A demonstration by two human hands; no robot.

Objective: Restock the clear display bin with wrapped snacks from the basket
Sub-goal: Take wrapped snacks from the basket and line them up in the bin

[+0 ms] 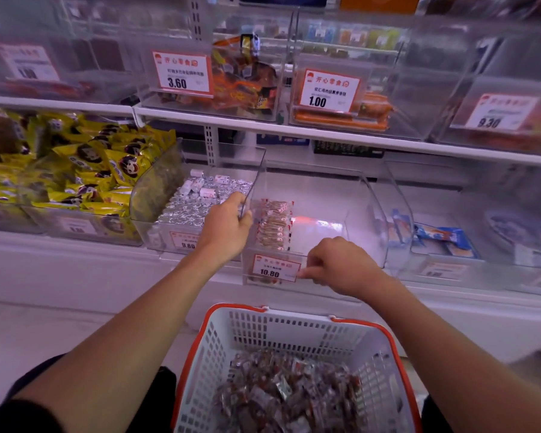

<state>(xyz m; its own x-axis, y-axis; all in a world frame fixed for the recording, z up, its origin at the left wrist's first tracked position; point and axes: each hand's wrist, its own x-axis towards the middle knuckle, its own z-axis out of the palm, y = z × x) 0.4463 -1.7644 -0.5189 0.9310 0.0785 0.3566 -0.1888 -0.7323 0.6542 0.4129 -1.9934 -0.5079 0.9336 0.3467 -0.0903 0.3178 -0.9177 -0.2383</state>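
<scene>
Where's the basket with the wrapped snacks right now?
In the head view, the basket sits bottom centre, between the person's forearms, directly below the clear display bin with the 10.80 price tag.

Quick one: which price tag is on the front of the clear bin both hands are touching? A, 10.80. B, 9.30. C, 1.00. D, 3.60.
A: the left hand grips the side wall of the clear display bin and the right hand touches its front, where the price tag reads 10.80.
</scene>
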